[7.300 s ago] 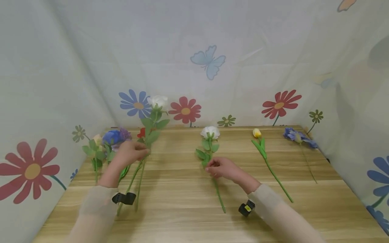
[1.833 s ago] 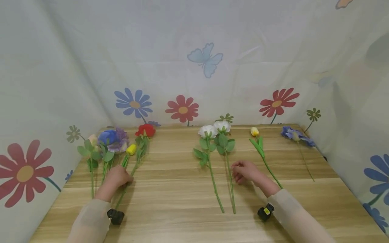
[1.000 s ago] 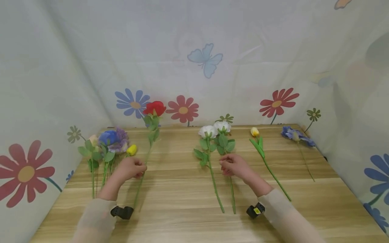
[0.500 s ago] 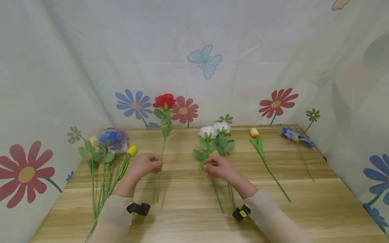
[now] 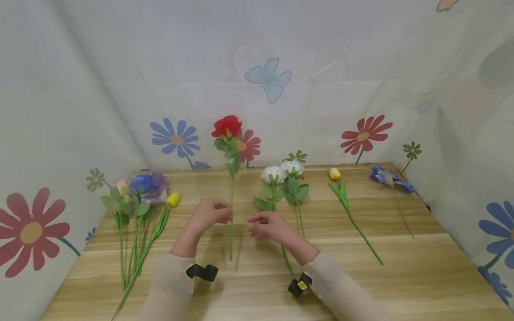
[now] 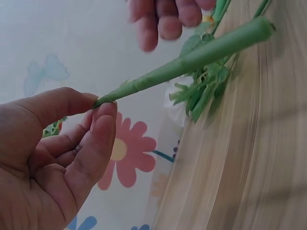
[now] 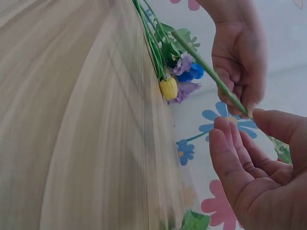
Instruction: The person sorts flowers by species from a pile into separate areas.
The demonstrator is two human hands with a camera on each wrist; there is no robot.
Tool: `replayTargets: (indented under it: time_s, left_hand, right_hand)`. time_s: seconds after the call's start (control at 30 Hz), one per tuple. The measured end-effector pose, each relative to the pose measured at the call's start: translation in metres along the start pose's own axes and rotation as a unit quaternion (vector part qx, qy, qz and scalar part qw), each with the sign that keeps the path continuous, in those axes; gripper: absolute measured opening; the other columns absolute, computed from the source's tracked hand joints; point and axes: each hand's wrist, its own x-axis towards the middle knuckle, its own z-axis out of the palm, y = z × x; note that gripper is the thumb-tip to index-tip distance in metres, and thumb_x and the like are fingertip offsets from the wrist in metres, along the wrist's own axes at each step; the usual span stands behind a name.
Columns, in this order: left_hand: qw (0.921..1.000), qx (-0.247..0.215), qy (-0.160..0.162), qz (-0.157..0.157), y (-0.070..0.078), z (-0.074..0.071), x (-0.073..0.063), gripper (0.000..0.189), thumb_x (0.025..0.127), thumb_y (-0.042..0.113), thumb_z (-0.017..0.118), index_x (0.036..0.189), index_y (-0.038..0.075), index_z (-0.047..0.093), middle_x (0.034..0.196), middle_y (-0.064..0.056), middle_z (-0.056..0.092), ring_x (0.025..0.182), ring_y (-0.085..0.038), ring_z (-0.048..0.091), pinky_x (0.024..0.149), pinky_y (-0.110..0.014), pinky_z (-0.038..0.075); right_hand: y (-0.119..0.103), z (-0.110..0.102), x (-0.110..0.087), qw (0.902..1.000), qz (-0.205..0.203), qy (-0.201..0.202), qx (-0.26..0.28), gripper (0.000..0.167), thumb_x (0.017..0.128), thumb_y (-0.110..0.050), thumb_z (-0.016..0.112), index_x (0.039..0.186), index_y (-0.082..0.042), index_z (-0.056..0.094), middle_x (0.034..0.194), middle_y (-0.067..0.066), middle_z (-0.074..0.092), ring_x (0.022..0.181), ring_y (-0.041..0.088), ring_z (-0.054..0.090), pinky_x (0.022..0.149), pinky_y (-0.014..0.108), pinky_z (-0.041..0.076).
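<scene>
A red rose [image 5: 227,127] stands raised over the table's middle, its stem hanging down. My left hand [image 5: 211,213] pinches that stem between thumb and fingertips. In the left wrist view the green stem [image 6: 192,60] runs out from the pinch, its cut end towards the camera. Just right of it, my right hand [image 5: 270,226] holds nothing. Its thumb and loosely bent fingers are parted in the right wrist view, close to the stem. Two white roses [image 5: 273,174] lie side by side under and beyond the right hand, which partly covers one stem.
On the left lies a bunch with a blue flower [image 5: 141,183], purple blooms and a yellow tulip [image 5: 173,199]. Right of the white roses lie a white-and-yellow tulip [image 5: 335,174] and a blue-violet flower [image 5: 389,177]. A printed curtain [image 5: 192,53] encloses the wooden table [image 5: 249,294].
The white rose once in my left hand now lies beside the other. My left hand has lifted the red rose from the left bunch and carried it right; my right hand has moved left.
</scene>
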Motion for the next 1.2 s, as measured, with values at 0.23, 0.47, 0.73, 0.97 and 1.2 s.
replayTargets:
  time_s: [0.23,0.47,0.73,0.97,1.2]
  left_hand:
    - [0.9999,-0.015,-0.004,0.002,0.006,0.012,0.005,0.033,0.098,0.007,0.064,0.121,-0.016,0.066,0.113,-0.034,0.072,0.082,-0.023,0.077,0.079,-0.035,0.065]
    - [0.9997,-0.023,-0.001,0.004,0.007,0.016,0.008,0.032,0.097,0.008,0.065,0.119,-0.015,0.067,0.108,-0.032,0.074,0.077,-0.018,0.076,0.077,-0.033,0.065]
    - [0.9994,-0.033,-0.002,0.013,0.013,0.019,0.007,0.032,0.097,0.009,0.066,0.119,-0.014,0.068,0.110,-0.031,0.074,0.080,-0.021,0.077,0.077,-0.033,0.065]
    - [0.9982,0.014,-0.027,0.051,0.009,0.008,0.000,0.038,0.100,0.018,0.065,0.127,-0.008,0.066,0.119,-0.028,0.072,0.093,-0.030,0.076,0.082,-0.038,0.064]
    - [0.9969,0.062,-0.028,0.038,-0.007,-0.012,-0.008,0.036,0.102,0.017,0.062,0.129,-0.007,0.066,0.119,-0.027,0.072,0.093,-0.030,0.076,0.082,-0.040,0.064]
  right_hand:
    - [0.000,0.013,0.008,0.9999,0.001,-0.010,-0.003,0.041,0.101,-0.016,0.062,0.132,0.010,0.061,0.124,0.031,0.070,0.107,0.038,0.074,0.093,0.045,0.062]
    - [0.003,0.017,0.009,1.0000,0.004,0.000,0.007,0.036,0.099,-0.011,0.062,0.127,0.012,0.061,0.119,0.032,0.070,0.095,0.022,0.075,0.093,0.047,0.062]
    - [0.001,0.014,0.008,0.9998,0.000,0.011,0.014,0.031,0.099,-0.007,0.061,0.123,0.013,0.060,0.116,0.034,0.069,0.087,0.013,0.072,0.091,0.047,0.063]
    - [0.003,0.001,0.000,0.9998,0.002,0.020,0.008,0.028,0.099,-0.006,0.061,0.120,0.012,0.060,0.109,0.029,0.070,0.083,0.011,0.071,0.089,0.047,0.063]
    - [0.007,-0.015,-0.009,0.9995,0.009,0.030,0.009,0.027,0.098,-0.004,0.062,0.118,0.014,0.058,0.104,0.022,0.071,0.081,0.009,0.069,0.088,0.045,0.064]
